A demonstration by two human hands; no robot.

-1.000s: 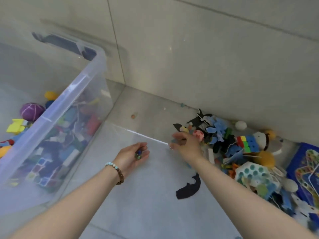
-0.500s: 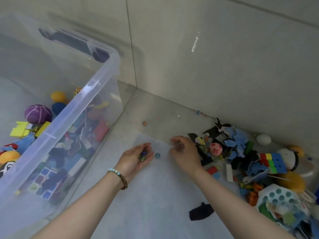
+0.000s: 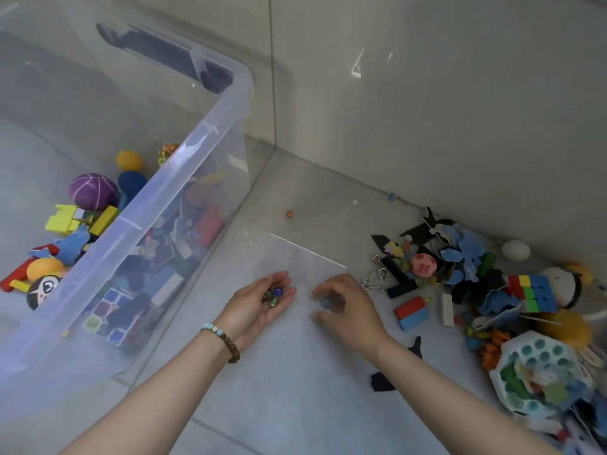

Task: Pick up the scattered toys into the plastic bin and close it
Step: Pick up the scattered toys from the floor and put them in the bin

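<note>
A clear plastic bin [image 3: 184,152] stands open at the left, partly filled with toys such as a purple ball [image 3: 93,191] and yellow blocks. My left hand [image 3: 259,303] lies palm up on the floor, cupping a few glass marbles [image 3: 273,295]. Just to its right my right hand [image 3: 348,307] curls its fingers around a blue marble [image 3: 325,302] on the floor. A heap of scattered toys [image 3: 460,274] lies against the wall at the right.
A lone orange marble [image 3: 289,214] rests on the floor near the bin's corner. A colour cube [image 3: 532,292], red and blue blocks [image 3: 412,312], a metal ring puzzle [image 3: 377,274] and a white egg [image 3: 515,250] lie in the heap. A dark felt piece [image 3: 384,379] sits by my right forearm.
My right hand drew back from the toy heap toward my left hand and closed over a blue marble. My view shifted left, showing more of the bin.
</note>
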